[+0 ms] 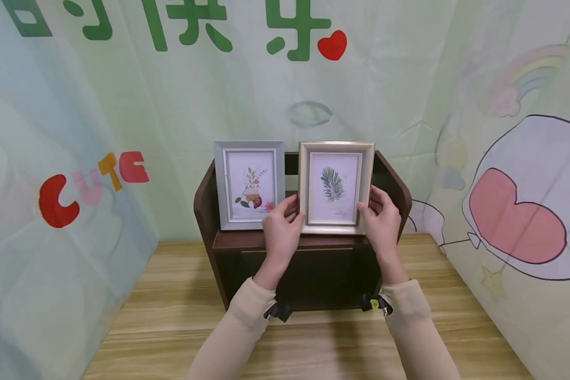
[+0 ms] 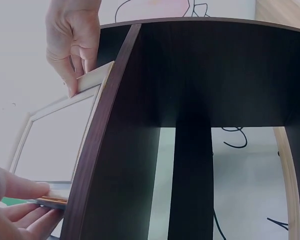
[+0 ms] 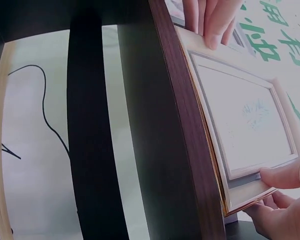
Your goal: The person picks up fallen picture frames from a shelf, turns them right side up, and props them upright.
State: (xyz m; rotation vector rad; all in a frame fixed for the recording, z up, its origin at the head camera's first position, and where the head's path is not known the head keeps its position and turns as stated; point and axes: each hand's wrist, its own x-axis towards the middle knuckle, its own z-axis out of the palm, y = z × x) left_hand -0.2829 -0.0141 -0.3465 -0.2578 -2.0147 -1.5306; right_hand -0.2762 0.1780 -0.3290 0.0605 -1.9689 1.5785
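Left hand [image 1: 282, 227] and right hand [image 1: 382, 221] are pinching a champagne-gold rectangular picture frame [image 1: 336, 187], each clamped on one side edge toward the lower corner. Nearest, two forearms in cream-coloured long sleeves [image 1: 247, 316] are slanting inward over a light wood-grain tabletop [image 1: 171, 306], with small black devices [image 1: 277, 311] sitting at the cuffs. Farther along, the left hand is pressing its thumb against the front of the frame's border while its fingers are curling round the edge toward the back; the right hand is mirroring that pose, thumb in front and fingers behind. The held frame is standing nearly upright, its green leaf print facing the person, at the right half of the upper shelf of a dark brown wooden rack [image 1: 237, 241]; I cannot tell whether its lower edge is resting on the board. Just to its left, a silver-grey rectangular picture frame [image 1: 250, 184] with a floral print is standing on the same shelf, the left hand partly covering its lower right corner. Farthest back, a pale green printed fabric backdrop [image 1: 389, 89] is hanging, showing large green characters and a red heart [image 1: 332, 45].
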